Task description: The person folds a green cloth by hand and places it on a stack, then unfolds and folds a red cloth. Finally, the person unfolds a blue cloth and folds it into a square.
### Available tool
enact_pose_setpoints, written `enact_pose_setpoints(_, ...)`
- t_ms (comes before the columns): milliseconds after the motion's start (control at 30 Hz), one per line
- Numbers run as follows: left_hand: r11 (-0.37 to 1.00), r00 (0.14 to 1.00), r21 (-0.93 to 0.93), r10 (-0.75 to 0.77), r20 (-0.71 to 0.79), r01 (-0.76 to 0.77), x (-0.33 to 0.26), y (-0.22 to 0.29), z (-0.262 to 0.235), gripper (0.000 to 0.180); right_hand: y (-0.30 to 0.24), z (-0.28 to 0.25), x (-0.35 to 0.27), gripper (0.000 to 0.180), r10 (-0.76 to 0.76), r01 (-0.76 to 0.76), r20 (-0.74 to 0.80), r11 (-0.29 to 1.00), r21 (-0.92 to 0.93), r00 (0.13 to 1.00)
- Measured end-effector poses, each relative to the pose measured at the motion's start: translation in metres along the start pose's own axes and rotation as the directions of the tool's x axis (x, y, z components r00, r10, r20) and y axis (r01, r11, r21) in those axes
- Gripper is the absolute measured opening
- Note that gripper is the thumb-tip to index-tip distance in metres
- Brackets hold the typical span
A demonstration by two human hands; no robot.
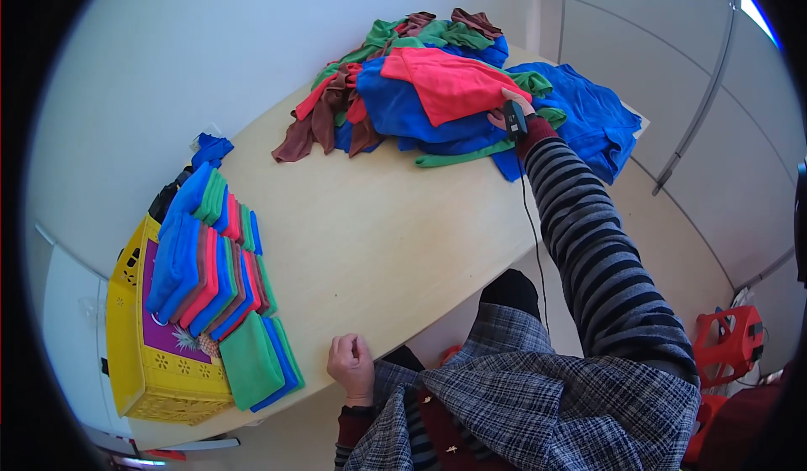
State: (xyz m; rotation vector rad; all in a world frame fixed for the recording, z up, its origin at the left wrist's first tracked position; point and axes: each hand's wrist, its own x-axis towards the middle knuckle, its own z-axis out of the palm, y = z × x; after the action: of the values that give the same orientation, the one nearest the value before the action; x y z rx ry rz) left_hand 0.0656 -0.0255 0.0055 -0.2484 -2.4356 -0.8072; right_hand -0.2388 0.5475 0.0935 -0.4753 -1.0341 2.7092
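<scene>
Two hands of yours are in view, and only one is on the laundry: your right hand [520,104] is at the right end of the red cloth [458,83], which lies on top of the heap near the far end of the table [378,236]. Can't tell if you're pinching it or just resting on it, since the little black box [514,123] on your wrist blocks the fingers. That box has a tiny pale mark, way too small to read, and a dark cable [535,231] hangs from it past the table edge. Right under the red cloth you've got a blue cloth [393,105], with green and brown ones poking out around it, and a big blue piece [593,118] sprawls just right of your hand. Your left hand [350,365] is loosely curled, fingers tucked in, down by the near table edge and well apart from the red cloth. Nearest to it, off to the left, is a folded green cloth [250,363] with blue and green ones behind it, then rows of folded cloths [220,273] in mixed colors. Those sit by a yellow crate [172,387] with a purple panel [160,342] showing a pineapple picture; a white mark there is partly covered, so can't make it out.
</scene>
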Motion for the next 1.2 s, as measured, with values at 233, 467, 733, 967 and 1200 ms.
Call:
enact_pose_setpoints(233,1.000,1.000,-0.011,0.026,-0.012,-0.026,0.003,0.006,0.002,0.006,-0.057,0.027,0.003,0.031,-0.280,0.297,0.099,0.917,-0.265,0.955)
enact_pose_setpoints(467,1.000,0.999,0.006,-0.012,-0.039,0.012,-0.004,-0.004,-0.012,0.005,-0.043,0.195,-0.134,0.035,-0.303,0.407,0.548,0.910,-0.075,0.779)
enact_pose_setpoints(733,0.964,0.982,-0.202,0.157,-0.106,-0.175,0.053,0.047,-0.019,0.063,0.034,0.239,-0.238,0.025,-0.108,0.234,0.698,0.968,-0.087,0.707)
enact_pose_setpoints(967,0.925,0.938,-0.251,0.214,-0.271,-0.284,0.122,0.063,-0.038,0.043,0.130,0.237,-0.289,0.020,0.154,-0.147,0.750,0.986,-0.076,0.644)
enact_pose_setpoints(1200,0.712,0.999,-0.702,-0.026,-0.029,-0.002,0.160,0.027,-0.054,0.013,0.172,0.189,-0.269,0.022,0.265,-0.210,0.504,0.964,-0.164,0.822)
